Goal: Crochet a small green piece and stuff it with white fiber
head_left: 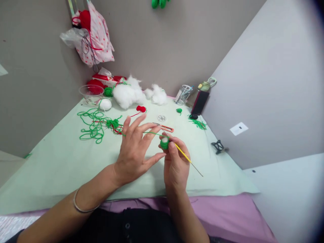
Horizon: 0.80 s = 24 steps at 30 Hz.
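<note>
My right hand (177,158) is closed on a yellow-handled crochet hook (182,152) and a small round green crochet piece (164,143). White stuffing shows at the top of the piece. The hook slants down to the right past my palm. My left hand (135,148) is beside it with fingers spread, its thumb tip close to the piece; whether it touches I cannot tell. A strand of green yarn (152,132) runs across the left fingers to the piece. Just beyond the fingers lie orange-handled thread snips (165,128).
Tangled green yarn (92,126) covers the table's left side. White stuffing (129,92), a clear plastic tub (91,96) and a tissue box (103,80) are at the back. A phone (200,103), a clear cup (184,95) and green yarn scraps (198,124) are at right.
</note>
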Tool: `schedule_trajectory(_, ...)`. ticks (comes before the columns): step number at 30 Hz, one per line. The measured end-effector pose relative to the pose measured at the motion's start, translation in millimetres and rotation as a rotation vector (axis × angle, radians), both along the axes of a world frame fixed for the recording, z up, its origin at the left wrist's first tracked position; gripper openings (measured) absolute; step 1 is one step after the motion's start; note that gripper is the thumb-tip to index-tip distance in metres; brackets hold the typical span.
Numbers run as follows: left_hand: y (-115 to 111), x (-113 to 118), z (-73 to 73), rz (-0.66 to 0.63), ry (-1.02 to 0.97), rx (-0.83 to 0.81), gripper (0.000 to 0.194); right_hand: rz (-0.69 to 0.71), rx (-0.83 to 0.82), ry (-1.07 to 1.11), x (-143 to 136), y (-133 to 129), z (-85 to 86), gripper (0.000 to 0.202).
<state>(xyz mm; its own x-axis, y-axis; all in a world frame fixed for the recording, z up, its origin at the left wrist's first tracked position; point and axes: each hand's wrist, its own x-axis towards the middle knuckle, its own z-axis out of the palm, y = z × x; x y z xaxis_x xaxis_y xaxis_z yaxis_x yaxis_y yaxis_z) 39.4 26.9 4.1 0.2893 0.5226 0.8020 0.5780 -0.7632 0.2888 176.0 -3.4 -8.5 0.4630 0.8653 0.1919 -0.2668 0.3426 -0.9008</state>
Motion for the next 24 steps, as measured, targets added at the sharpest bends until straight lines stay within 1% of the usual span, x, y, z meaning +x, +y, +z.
schedule_trajectory(5,-6,8,-5.2,-0.054,-0.076,0.008,0.068,0.008,-0.017,0.021,-10,-3,-3.9,0.02)
schedule_trajectory(8,-6,9,-7.8,-0.043,-0.095,-0.002,0.069,0.023,-0.015,-0.016,-12,-5,-7.8,0.021)
schedule_trajectory(13,-6,8,-9.8,-0.054,-0.12,-0.049,0.064,0.066,0.048,-0.146,-11,-11,-10.7,0.024)
schedule_trajectory(16,-8,7,-9.1,-0.09,-0.185,-0.1,0.059,0.029,0.126,-0.285,-7,-13,-6.8,0.025)
schedule_trajectory(18,-10,6,-6.9,-0.134,-0.244,-0.152,0.056,-0.049,0.19,-0.393,-4,-12,-3.8,0.023)
schedule_trajectory(20,-13,6,-3.1,-0.166,-0.29,-0.234,0.046,-0.119,0.228,-0.469,0,-11,-2.1,0.022)
schedule_trajectory(22,-15,6,1.6,-0.196,-0.317,-0.355,0.035,-0.149,0.238,-0.486,2,-10,-1.9,0.023)
schedule_trajectory(24,-18,7,5.9,-0.238,-0.332,-0.489,0.038,-0.16,0.238,-0.468,3,-9,-2.7,0.023)
